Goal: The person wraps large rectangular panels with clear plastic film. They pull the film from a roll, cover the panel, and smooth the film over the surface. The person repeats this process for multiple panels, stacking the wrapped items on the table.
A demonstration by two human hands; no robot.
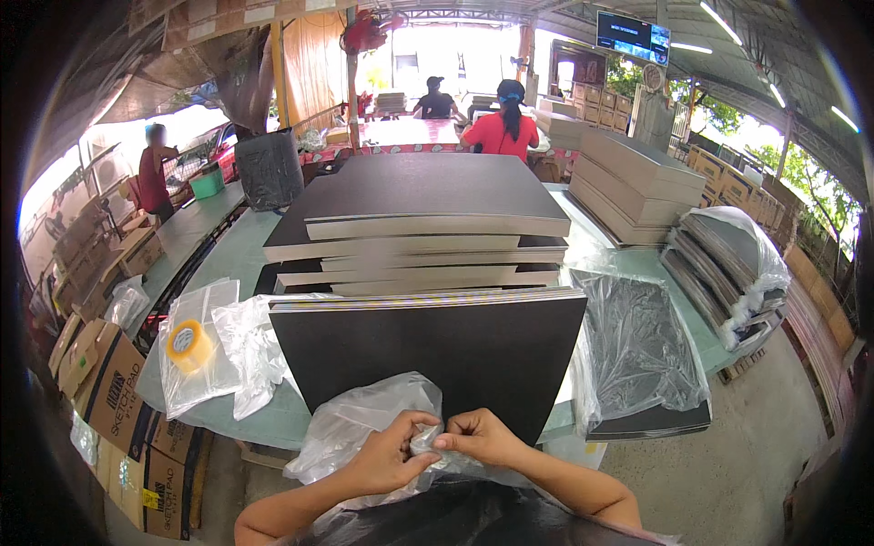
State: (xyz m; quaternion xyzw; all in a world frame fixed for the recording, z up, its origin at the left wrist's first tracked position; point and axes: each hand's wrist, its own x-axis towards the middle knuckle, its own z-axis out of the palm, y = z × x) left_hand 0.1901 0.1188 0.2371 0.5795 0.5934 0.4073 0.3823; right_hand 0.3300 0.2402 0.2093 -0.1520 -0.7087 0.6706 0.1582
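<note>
My left hand (397,449) and my right hand (484,439) meet low in the middle, both closed with fingertips pinching a clear plastic bag (369,409). The bag is crumpled and bulges out to the left of my left hand. Just beyond my hands a black-covered stack of sheets (428,350) stands on edge, its pale page edges upward, leaning toward a tall pile of black-topped pads (437,196). The bag overlaps the lower part of the black cover. Whether any sheets are inside the bag cannot be made out.
On the green table (214,264), a roll of clear tape (189,346) lies on plastic bags at left. A plastic-wrapped black pad (633,341) lies at right, near a wrapped stack (728,273) and grey board piles (633,187). Cartons (109,373) stand lower left. Several people work farther back.
</note>
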